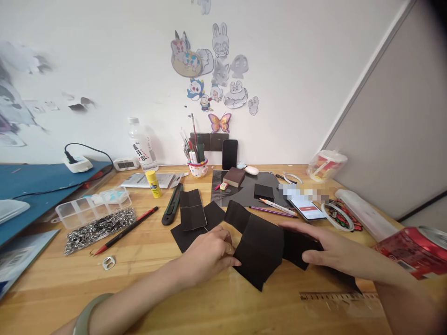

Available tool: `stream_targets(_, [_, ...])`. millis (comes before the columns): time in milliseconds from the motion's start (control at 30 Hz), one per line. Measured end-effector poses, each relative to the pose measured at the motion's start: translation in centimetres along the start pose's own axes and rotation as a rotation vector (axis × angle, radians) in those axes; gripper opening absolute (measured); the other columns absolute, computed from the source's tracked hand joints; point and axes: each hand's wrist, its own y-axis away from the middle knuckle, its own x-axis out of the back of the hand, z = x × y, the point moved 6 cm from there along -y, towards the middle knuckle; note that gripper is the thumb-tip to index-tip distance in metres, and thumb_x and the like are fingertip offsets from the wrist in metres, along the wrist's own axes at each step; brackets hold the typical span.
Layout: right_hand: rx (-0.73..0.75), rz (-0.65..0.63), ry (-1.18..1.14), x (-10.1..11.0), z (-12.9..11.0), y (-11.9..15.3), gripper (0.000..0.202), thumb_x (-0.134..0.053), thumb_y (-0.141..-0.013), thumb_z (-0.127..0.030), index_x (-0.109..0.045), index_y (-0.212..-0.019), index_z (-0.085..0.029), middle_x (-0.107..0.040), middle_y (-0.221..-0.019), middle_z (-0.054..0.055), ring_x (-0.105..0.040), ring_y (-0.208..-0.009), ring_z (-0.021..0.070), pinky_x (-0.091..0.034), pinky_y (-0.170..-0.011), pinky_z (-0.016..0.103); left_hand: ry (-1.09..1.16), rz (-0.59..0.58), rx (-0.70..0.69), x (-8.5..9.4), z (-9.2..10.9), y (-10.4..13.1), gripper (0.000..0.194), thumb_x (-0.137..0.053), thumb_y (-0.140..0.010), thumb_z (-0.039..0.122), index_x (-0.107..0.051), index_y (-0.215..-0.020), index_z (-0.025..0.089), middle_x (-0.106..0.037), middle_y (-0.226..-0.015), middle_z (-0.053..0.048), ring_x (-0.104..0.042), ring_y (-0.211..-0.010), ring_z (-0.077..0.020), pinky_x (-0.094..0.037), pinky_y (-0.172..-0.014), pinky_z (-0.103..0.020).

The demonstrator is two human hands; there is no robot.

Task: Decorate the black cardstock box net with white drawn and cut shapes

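Note:
A piece of black card (260, 246) with folded panels is held just above the table, between my two hands. My left hand (211, 253), a ring on one finger, pinches its near left edge between thumb and fingers. On the other side, my right hand (323, 246) grips the right-hand panel, thumb in front and fingers partly hidden behind. One panel of the card sticks out towards the upper left. Beyond my left hand lie more black card pieces (193, 211), partly overlapping. A dark utility knife (172, 204) rests left of them.
A clear ruler (335, 297) lies at the near right, close to a red can (414, 251). A phone (303, 204) and pens (274, 207) lie behind my right hand. To the left are a glue stick (153, 185), a pencil (127, 230) and a box of metal pull tabs (99, 228).

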Motion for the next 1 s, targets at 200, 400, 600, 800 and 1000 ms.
stream_targets(200, [-0.156, 0.134, -0.078, 1.0, 1.9, 0.6, 0.038, -0.034, -0.09, -0.045, -0.059, -0.115, -0.031, -0.063, -0.115, 0.003, -0.058, -0.106, 0.0249, -0.05, -0.085, 0.038, 0.042, 0.027, 0.033, -0.7, -0.6, -0.2, 0.021, -0.06, -0.079, 0.036, -0.066, -0.068, 0.019, -0.059, -0.078, -0.001, -0.053, -0.083, -0.0154, -0.039, -0.067, -0.023])
stream_targets(400, [-0.107, 0.003, -0.214, -0.4, 0.6, 0.2, 0.037, -0.05, -0.084, -0.032, -0.054, -0.12, -0.029, -0.064, -0.109, 0.004, -0.064, -0.078, 0.0177, -0.055, -0.062, 0.027, 0.083, 0.029, 0.078, -1.2, -1.0, -0.4, 0.018, -0.064, -0.076, 0.031, -0.062, -0.065, 0.018, -0.059, -0.071, 0.0, -0.052, -0.078, -0.0148, -0.039, -0.066, -0.023])
stream_targets(600, [0.041, -0.078, -0.162, -1.3, -1.5, 0.3, 0.078, -0.062, -0.068, -0.014, -0.031, -0.136, -0.036, -0.041, -0.138, 0.003, -0.059, -0.102, 0.0205, -0.052, -0.081, 0.034, 0.11, 0.019, 0.088, -1.4, -0.8, -0.4, 0.014, -0.061, -0.079, 0.026, -0.063, -0.068, 0.018, -0.061, -0.072, 0.0, -0.051, -0.078, -0.0154, -0.039, -0.069, -0.024])
stream_targets(800, [0.162, -0.088, 0.16, -2.0, -3.9, 1.1, 0.101, -0.075, -0.059, -0.019, -0.017, -0.14, -0.037, -0.005, -0.152, 0.0, -0.009, -0.135, 0.0313, -0.024, -0.103, 0.052, 0.143, 0.017, 0.062, -1.6, -1.2, -0.5, 0.015, -0.06, -0.079, 0.028, -0.066, -0.07, 0.018, -0.061, -0.071, 0.0, -0.052, -0.079, -0.0158, -0.039, -0.069, -0.025])
stream_targets(1000, [0.234, 0.035, 0.364, -4.4, -5.5, 0.3, 0.109, -0.078, -0.053, -0.041, -0.017, -0.142, -0.033, -0.001, -0.152, 0.005, -0.001, -0.135, 0.0377, -0.021, -0.103, 0.058, 0.185, 0.017, 0.022, -1.6, -1.4, -0.8, 0.015, -0.062, -0.078, 0.029, -0.065, -0.07, 0.017, -0.06, -0.075, -0.001, -0.052, -0.081, -0.0158, -0.038, -0.073, -0.026])
